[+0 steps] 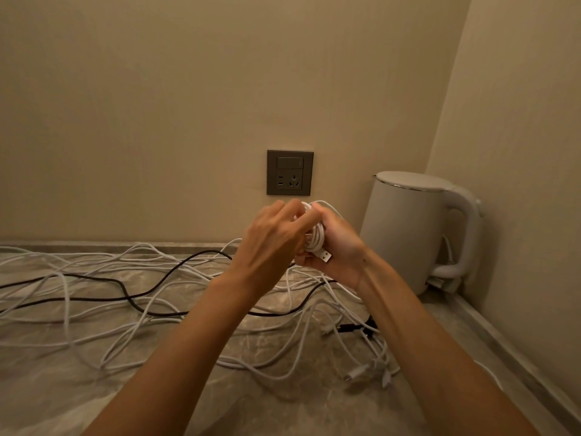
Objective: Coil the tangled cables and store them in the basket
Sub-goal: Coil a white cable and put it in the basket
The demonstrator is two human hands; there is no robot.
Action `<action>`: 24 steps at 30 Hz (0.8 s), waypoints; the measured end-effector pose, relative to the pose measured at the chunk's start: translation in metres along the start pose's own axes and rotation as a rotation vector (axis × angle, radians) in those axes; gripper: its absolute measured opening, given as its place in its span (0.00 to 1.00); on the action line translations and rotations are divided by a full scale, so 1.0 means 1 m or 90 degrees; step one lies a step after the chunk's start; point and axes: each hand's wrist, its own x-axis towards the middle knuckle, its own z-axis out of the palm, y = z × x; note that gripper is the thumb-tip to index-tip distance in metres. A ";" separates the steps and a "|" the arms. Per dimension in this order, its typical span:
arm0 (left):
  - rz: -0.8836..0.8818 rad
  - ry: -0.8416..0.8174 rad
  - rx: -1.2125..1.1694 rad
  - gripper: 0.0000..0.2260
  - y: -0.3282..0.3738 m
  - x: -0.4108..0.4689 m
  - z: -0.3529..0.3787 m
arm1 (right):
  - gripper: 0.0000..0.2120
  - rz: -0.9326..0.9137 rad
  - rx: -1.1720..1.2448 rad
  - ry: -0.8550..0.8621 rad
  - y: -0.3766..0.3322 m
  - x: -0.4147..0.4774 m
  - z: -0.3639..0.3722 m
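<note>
To the left, white cables [66, 309] and 1 black cable [151, 291] lay loose and tangled across the table [94, 404]. The left hand [276, 234] pinched a strand atop a small white coil [317, 239]. The right hand [341, 247] clasped that coil above the table, its USB plug [325, 256] poking out. I judged 1 cable nearly coiled and the rest untouched. No basket was in sight.

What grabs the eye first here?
Mid-frame, the left hand and right hand grip a white cable coil. Under them, loose white cables and a black cable sprawl across the marble counter. A white kettle stands far right.
</note>
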 end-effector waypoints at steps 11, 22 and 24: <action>-0.232 -0.242 -0.295 0.09 -0.013 0.008 -0.024 | 0.20 0.045 -0.122 -0.041 0.001 -0.003 -0.006; -0.434 -0.072 -0.414 0.05 -0.016 0.009 -0.021 | 0.19 -0.009 0.011 0.019 0.006 0.004 -0.004; -0.438 -0.027 -0.367 0.04 -0.011 0.010 -0.019 | 0.19 -0.064 0.033 0.040 0.007 0.004 -0.001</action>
